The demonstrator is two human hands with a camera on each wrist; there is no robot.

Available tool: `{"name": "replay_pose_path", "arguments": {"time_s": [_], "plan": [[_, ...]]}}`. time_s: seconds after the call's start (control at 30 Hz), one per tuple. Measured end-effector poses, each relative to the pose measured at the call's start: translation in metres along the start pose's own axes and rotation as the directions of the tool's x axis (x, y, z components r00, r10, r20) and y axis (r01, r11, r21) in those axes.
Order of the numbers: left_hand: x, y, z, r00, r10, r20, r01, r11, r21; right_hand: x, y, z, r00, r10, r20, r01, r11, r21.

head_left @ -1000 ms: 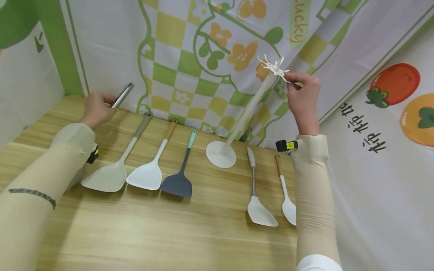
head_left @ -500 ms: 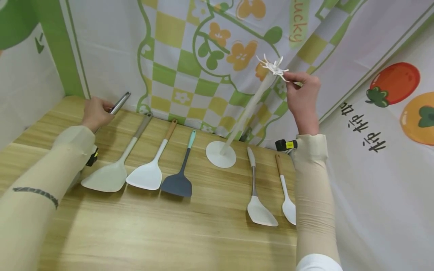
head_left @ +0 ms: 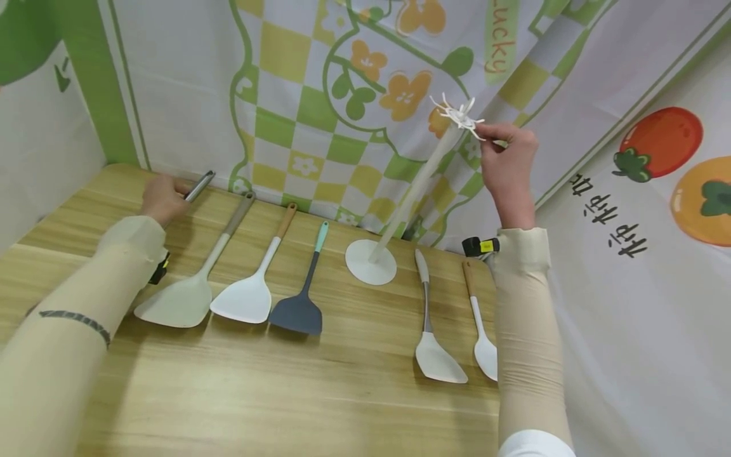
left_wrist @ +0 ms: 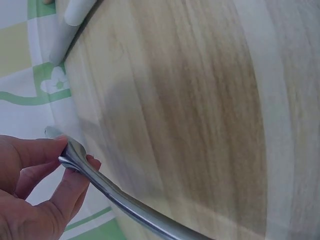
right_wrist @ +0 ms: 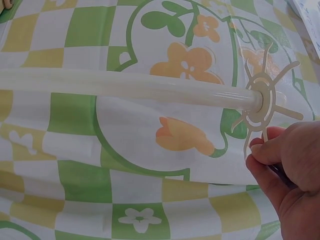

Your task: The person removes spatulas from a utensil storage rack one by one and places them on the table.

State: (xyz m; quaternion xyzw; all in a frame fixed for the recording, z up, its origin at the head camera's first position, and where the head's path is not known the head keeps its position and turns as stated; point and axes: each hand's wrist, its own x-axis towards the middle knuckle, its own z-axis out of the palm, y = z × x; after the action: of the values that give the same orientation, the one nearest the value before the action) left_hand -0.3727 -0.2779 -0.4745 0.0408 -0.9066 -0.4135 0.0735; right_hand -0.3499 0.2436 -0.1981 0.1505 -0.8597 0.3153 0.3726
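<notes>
My left hand point(head_left: 165, 198) grips a utensil's shiny metal handle point(head_left: 200, 186) near its top end, at the table's back left. In the left wrist view, fingers and thumb pinch this metal handle point(left_wrist: 125, 200), which slants low over the wood. Its working end is hidden behind my forearm in the head view. My right hand point(head_left: 509, 168) pinches one hook of the white hook ring point(head_left: 457, 115) atop a utensil stand point(head_left: 414, 190). The right wrist view shows thumb and fingertips on a lower arm of the hook ring point(right_wrist: 262, 100). No utensils hang from the stand.
Left of the stand's round base point(head_left: 365, 273) lie a beige turner point(head_left: 179, 301), a white turner point(head_left: 245, 298) and a dark grey turner point(head_left: 297, 312). To its right lie a cream spatula point(head_left: 438, 358) and a white spoon point(head_left: 485, 355), partly behind my sleeve. A patterned curtain point(head_left: 285, 114) hangs behind.
My left hand has lowered the metal-handled utensil, so its handle end has come down toward the table's back edge. My right hand stays on the hook ring.
</notes>
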Motion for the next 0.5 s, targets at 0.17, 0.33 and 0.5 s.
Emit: {"name": "replay_pose_path", "arguments": {"time_s": [0.17,0.33,0.5], "plan": [[0.002,-0.007,0.003,1.000,0.004,-0.006,-0.004,1.000,0.024,0.000,-0.001,-0.001,1.000,0.011,0.003,-0.011,1.000,0.009],[0.004,-0.015,0.005,0.999,0.017,-0.030,-0.016,0.998,0.062,-0.001,0.000,-0.001,1.000,0.011,0.010,-0.011,1.000,0.008],[0.005,-0.017,0.004,0.999,-0.001,-0.032,0.004,0.997,0.075,0.000,-0.001,-0.001,1.000,0.003,0.004,-0.003,1.000,0.015]]}}
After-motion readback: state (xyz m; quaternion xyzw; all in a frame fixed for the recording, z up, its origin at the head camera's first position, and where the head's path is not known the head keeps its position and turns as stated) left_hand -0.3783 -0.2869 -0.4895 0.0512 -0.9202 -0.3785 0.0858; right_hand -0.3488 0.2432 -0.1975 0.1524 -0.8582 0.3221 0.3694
